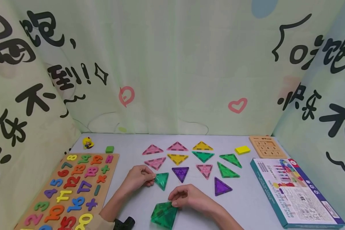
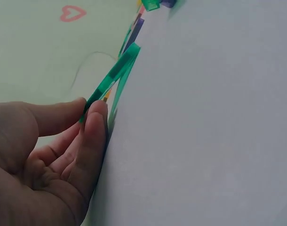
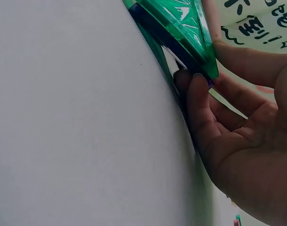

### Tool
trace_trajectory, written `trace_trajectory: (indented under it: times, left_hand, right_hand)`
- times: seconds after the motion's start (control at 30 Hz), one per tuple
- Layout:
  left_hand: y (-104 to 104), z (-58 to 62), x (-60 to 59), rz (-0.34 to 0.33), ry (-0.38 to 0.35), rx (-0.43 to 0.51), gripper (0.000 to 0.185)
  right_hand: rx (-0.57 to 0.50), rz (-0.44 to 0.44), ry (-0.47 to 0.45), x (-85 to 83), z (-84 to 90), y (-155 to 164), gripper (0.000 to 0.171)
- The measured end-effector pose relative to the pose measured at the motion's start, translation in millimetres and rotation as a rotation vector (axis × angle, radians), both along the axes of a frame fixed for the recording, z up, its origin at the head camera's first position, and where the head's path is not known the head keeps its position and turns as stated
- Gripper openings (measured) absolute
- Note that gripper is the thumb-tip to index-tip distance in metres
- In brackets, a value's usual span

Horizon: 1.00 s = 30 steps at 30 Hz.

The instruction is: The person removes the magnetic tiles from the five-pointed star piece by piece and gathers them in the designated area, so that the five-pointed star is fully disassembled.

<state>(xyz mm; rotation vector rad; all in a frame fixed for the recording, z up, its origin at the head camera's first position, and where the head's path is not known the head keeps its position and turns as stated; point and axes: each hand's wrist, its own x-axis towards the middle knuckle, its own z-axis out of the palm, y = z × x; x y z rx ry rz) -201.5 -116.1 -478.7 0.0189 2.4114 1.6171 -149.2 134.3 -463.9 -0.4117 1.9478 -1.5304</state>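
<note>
My left hand pinches a green translucent triangle tile at one corner, between thumb and fingertips. Seen edge-on in the left wrist view, that tile tilts close over the white tabletop. In front and to the right, my right hand pinches the upper corner of a green faceted piece made of joined tiles. A purple edge shows under the green one in the right wrist view, beside the thumb and fingertips. Just beyond both hands lies a purple triangle tile.
Pink, yellow, green and purple triangle tiles, such as a pink one, lie spread across mid-table. A wooden number board stands at left. At right are a boxed set and a small wooden board. A yellow block lies behind.
</note>
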Motion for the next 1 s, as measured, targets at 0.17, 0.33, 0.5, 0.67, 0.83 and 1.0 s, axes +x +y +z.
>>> trace_trajectory:
  times: [0.17, 0.33, 0.5, 0.67, 0.83, 1.0]
  left_hand:
    - [2, 0.4, 2.2, 0.032, 0.029, -0.072, 0.017]
    - [-1, 6.8, 6.5, -0.011, 0.031, -0.14, 0.022]
    - [-5, 18.8, 15.0, -0.22, -0.088, -0.209, 0.024]
    - [-6, 29.5, 26.2, -0.47, -0.282, -0.183, 0.024]
    - [-4, 35.2, 31.5, -0.594, -0.366, -0.161, 0.017]
    - [-2, 35.0, 32.6, -0.626, -0.351, -0.172, 0.013]
  right_hand:
    - [-0.013, 0.056, -0.006, 2.0, -0.3, 2, 0.026]
    - [-0.019, 0.025, -0.02, 3.2, -1.9, 2, 0.026]
    - [-0.05, -0.075, -0.074, 3.1, -3.8, 5, 0.025]
    - [-0.099, -0.127, -0.113, 2.6, -4.1, 6, 0.024]
    - [-0.056, -0.041, -0.065, 4.7, -0.5, 4, 0.027]
    - [-0.03, 0.082, -0.059, 7.5, 4.0, 2, 0.033]
